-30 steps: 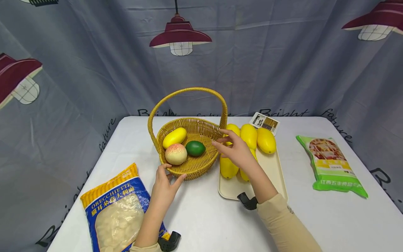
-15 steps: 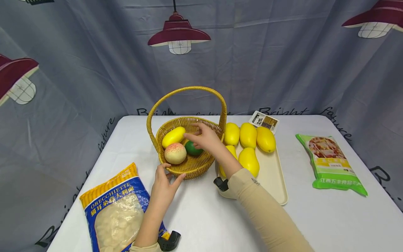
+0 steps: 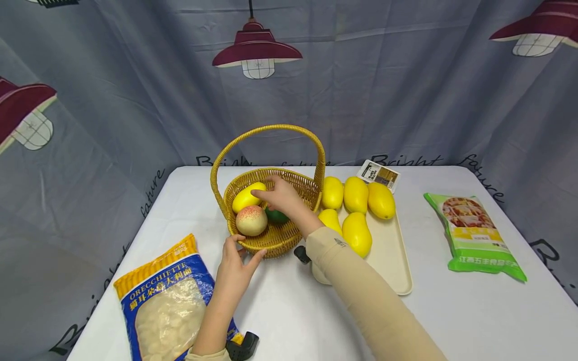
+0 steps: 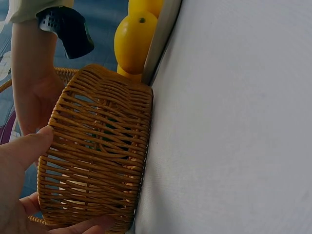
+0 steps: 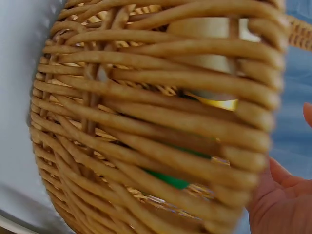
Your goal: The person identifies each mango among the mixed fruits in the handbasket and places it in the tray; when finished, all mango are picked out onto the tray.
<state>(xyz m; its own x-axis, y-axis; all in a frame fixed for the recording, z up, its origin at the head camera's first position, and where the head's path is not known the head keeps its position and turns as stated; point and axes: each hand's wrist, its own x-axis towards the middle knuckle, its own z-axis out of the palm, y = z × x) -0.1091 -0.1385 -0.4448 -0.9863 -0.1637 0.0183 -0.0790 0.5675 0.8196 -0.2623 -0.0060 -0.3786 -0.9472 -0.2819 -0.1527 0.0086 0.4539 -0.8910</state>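
Observation:
A wicker basket [image 3: 282, 245] with a tall hoop handle holds a yellow mango [image 3: 244, 199], a peach [image 3: 251, 220] and a dark green oval fruit [image 3: 274, 215]. My left hand [image 3: 235, 268] holds the basket's near rim, thumb and fingers spread along it; the left wrist view shows the thumb [image 4: 29, 146] at the rim. Inside the handle's hoop, my right hand [image 3: 285, 196] reaches over the basket. Its thumb and fingers are parted around the mango's right end, and it partly covers the green fruit. The right wrist view is mostly filled by the basket's woven side [image 5: 161, 107].
Right of the basket, a cream tray [image 3: 393, 260] carries several yellow mangoes [image 3: 356, 233]. A card [image 3: 379, 174] lies behind it. A blue and yellow orecchiette bag [image 3: 169, 306] lies front left, a green food packet [image 3: 478, 235] far right. A grey curtain hangs behind the table.
My right hand has moved left from the basket's right rim, over the green fruit, to the yellow mango. My left hand has stayed on the near rim.

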